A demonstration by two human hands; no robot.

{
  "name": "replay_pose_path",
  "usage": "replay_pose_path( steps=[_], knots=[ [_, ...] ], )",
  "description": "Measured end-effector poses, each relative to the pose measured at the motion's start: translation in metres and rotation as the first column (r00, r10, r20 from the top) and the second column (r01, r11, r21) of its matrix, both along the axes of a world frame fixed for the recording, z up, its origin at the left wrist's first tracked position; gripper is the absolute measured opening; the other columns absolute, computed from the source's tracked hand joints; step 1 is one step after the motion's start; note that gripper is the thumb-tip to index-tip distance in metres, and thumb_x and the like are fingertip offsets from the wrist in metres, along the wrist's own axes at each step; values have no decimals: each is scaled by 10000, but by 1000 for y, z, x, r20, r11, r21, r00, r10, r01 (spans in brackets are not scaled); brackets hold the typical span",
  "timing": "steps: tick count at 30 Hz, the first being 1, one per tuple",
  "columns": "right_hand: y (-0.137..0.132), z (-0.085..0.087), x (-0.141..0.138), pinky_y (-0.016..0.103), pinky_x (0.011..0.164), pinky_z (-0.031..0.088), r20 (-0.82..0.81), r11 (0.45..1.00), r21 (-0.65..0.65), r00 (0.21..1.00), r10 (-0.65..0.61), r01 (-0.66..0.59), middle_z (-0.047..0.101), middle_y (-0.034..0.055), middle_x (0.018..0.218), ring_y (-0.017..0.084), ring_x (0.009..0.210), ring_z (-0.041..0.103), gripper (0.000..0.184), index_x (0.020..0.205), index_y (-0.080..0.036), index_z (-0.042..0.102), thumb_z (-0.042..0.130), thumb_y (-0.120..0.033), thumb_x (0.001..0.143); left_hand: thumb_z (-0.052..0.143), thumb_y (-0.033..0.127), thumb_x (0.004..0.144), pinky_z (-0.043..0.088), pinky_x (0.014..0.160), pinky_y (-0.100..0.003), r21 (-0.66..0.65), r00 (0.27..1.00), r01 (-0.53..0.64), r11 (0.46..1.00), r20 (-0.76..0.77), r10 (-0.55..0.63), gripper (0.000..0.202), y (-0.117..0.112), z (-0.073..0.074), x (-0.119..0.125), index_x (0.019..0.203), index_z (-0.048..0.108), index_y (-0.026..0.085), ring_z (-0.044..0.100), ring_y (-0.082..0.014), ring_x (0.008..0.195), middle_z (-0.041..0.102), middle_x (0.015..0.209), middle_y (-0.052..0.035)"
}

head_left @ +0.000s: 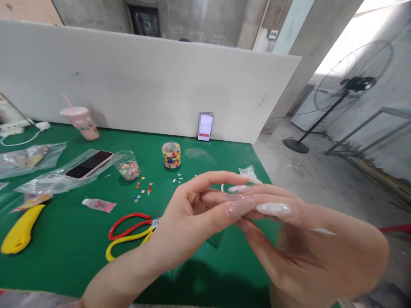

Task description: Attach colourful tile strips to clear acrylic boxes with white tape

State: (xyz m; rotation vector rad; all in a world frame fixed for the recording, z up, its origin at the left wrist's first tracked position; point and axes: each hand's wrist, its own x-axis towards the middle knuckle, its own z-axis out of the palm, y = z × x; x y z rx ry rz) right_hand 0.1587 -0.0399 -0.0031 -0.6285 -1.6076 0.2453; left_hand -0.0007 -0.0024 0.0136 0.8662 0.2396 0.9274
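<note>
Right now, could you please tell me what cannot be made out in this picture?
In the head view:
Scissors blades: hidden behind the left hand.
Anything between it and the right hand: covered by both.
Standing phone screen: blurred.
Tube lettering: too small.

WALLS: a grey concrete wall rose behind a white panel | FLOOR: grey floor lay right of the green table | FURNITURE: pedestal fan, metal frame — both stood rightward | LIGHT: bright glare — upper right
</note>
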Motion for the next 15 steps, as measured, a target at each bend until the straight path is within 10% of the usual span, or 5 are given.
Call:
replay_pose_path(
  steps=[15],
  knots=[
    [-6,-12,-3,479,1058,670,-27,995,-88,998,-50,47,868,-30,1112,227,1055,836,475,1171,-307,641,755,38,866,858,245,943,688,730,-160,133,972,-186,973,-121,203,112,-3,-3,0,1040,871,302,856,-156,782,877,844,34]
  ],
)
